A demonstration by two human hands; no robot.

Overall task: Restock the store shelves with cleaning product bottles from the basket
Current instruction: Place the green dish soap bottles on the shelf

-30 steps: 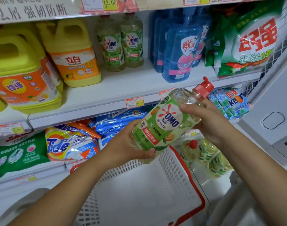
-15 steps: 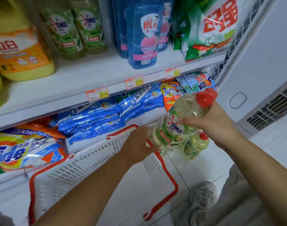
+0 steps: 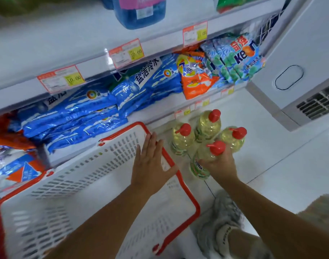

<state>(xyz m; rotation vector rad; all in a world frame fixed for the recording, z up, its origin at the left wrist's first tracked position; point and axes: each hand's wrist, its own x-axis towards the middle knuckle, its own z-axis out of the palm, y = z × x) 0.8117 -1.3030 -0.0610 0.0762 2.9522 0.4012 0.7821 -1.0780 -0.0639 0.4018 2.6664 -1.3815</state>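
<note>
**Bottle held by its shoulder among the cluster beside the basket**

The right hand [image 3: 220, 166] is closed over the shoulder of a red-capped bottle [image 3: 198, 170] of pale yellow liquid, fingers wrapped just under the cap. The bottle is upright, off the basket's [image 3: 190, 204] right side and close to its red rim. Gripping high on the bottle probably keeps the weight hanging straight below the hand, so it stays upright. Whether its base is on the floor [image 3: 272, 156] or just above it cannot be told.

Three standing bottles [image 3: 182, 141] of the same kind are packed together on the floor, a little further from the basket's right side. The held one touches or nearly touches them. The tight grouping looks like a staging spot, with stock gathered within reach before it goes up.

The left hand [image 3: 150, 163] is flat with straight fingers and holds nothing. It lies over the basket's right rim, seemingly to steady the basket.

Beyond the basket's far side, blue detergent bags [image 3: 85, 113] fill the lower level. The upper shelf [image 3: 57, 43] above the basket shows bare board, a likely place for the bottles. All four bottles in view are out of the basket and none is on a shelf, so the shelving itself seems still to come.
</note>
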